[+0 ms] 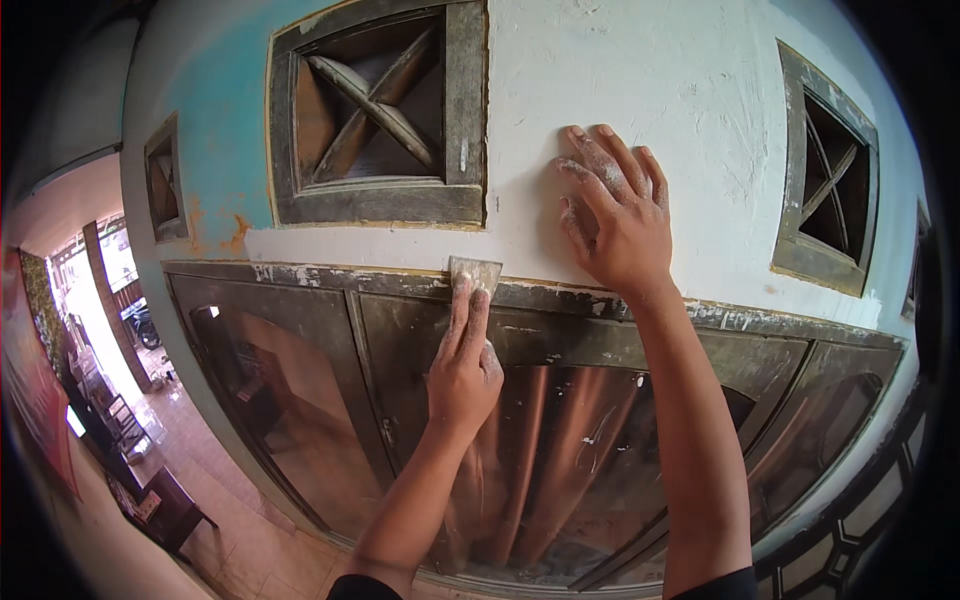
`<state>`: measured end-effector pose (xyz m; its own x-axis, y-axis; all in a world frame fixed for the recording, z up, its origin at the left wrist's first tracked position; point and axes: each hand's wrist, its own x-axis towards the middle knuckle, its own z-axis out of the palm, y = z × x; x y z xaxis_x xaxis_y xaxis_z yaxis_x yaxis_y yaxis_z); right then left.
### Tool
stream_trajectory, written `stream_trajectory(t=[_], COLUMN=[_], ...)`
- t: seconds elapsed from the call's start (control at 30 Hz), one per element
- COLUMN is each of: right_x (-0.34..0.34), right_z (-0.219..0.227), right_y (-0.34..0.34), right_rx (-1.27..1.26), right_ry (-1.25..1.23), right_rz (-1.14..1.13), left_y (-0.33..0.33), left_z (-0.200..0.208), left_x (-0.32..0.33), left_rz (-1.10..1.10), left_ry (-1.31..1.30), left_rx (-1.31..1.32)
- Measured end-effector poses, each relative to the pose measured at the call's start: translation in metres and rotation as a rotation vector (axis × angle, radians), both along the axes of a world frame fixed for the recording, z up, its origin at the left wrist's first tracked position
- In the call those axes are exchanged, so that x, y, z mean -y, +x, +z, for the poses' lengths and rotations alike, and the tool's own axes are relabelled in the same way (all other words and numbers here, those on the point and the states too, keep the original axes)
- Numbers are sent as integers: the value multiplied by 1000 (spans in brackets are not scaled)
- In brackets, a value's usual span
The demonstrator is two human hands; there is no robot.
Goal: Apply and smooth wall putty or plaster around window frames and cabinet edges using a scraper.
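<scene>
My left hand (466,365) grips a small putty knife (476,272), two fingers stretched along its flat blade. The blade lies where the white wall meets the top of the dark wooden window frame (560,298). White dust or putty coats the fingers. Higher up and to the right, my right hand (622,215) rests against the white wall (590,70) with its fingers apart, also smeared white, and holds nothing. White smears run along the frame's top edge.
A square wooden vent (462,130) with crossed slats sits above my left hand; another vent (790,240) is at the right. Glass panes with brown curtains (560,450) fill the window below. Turquoise paint (225,100) covers the wall's left part. Tiled floor (240,540) shows lower left.
</scene>
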<state>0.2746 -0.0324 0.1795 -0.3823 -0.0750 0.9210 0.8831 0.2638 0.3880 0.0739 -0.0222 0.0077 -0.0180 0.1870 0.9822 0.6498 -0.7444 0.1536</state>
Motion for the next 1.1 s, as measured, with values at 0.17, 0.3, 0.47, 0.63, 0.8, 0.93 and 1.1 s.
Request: stream_trajectory(t=[0.17, 0.3, 0.47, 0.63, 0.8, 0.93, 1.1], right_x=[0, -1, 2, 0, 3, 0, 2], right_z=[-1, -2, 0, -2, 1, -1, -1], right_y=[1, 0, 1, 3, 0, 0, 2], right_rx=[-5, -10, -11, -11, -14, -13, -15], right_ry=[-4, -4, -3, -11, -17, -10, -10], right_rz=[13, 24, 27, 37, 41, 35, 33], left_y=[2, 1, 2, 6, 6, 2, 8], left_z=[-7, 8, -4, 14, 2, 2, 16], left_x=[-3, -2, 0, 8, 7, 4, 5], left_rz=[-4, 11, -6, -79, -37, 42, 19], left_ry=[-18, 29, -12, -40, -80, -44, -62], left_rx=[-4, -23, -21, -6, -10, -48, -38])
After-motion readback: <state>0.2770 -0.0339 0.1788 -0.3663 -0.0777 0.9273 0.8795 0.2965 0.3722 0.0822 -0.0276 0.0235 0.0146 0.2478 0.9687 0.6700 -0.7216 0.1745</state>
